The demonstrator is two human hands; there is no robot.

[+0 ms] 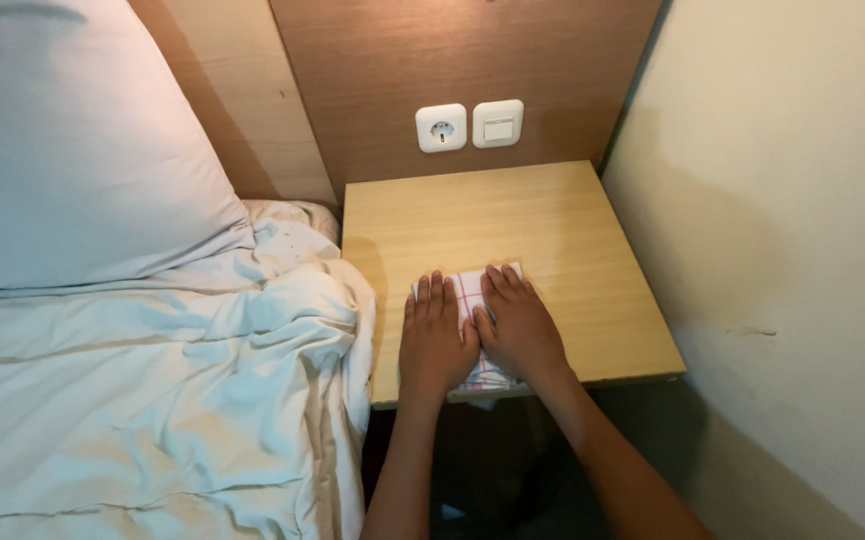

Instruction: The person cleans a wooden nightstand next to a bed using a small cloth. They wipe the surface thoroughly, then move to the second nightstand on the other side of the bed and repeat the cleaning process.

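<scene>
both hands, left hand (435, 345) and right hand (519, 330), lie open and flat, side by side, pressing the folded cloth (471, 292) on the bedside table (573, 250).

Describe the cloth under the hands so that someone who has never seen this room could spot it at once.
Beside the bed a light wooden bedside table is fixed under a wall socket. Near its front edge lies a small folded cloth, pressed flat by the left hand and right hand. It is white with thin checked lines, the only thing on the tabletop.

Wooden nightstand (553, 230) beside rumpled white bed (153, 400); socket (441, 128), switch (498, 123) on wood panel (453, 60); cream wall (793, 230).
</scene>
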